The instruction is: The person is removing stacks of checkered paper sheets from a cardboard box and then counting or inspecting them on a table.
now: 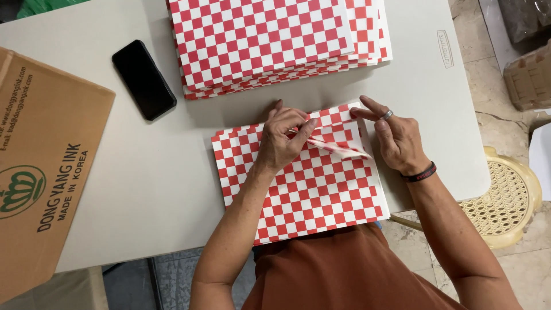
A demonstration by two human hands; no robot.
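A red-and-white checkered paper sheet (304, 195) lies flat on the pale table (149, 172) right in front of me. My left hand (282, 136) pinches a folded flap (338, 146) at the sheet's far right corner and lifts it off the surface. My right hand (396, 135), with a ring and a black wristband, rests on the sheet's right edge, its forefinger pressing the top corner. A thick stack of the same checkered sheets (275, 40) sits further back on the table.
A black phone (143, 79) lies face up left of the stack. A brown cardboard box (40, 166) covers the table's left end. A pale yellow plastic stool (508, 198) stands on the tiled floor at the right.
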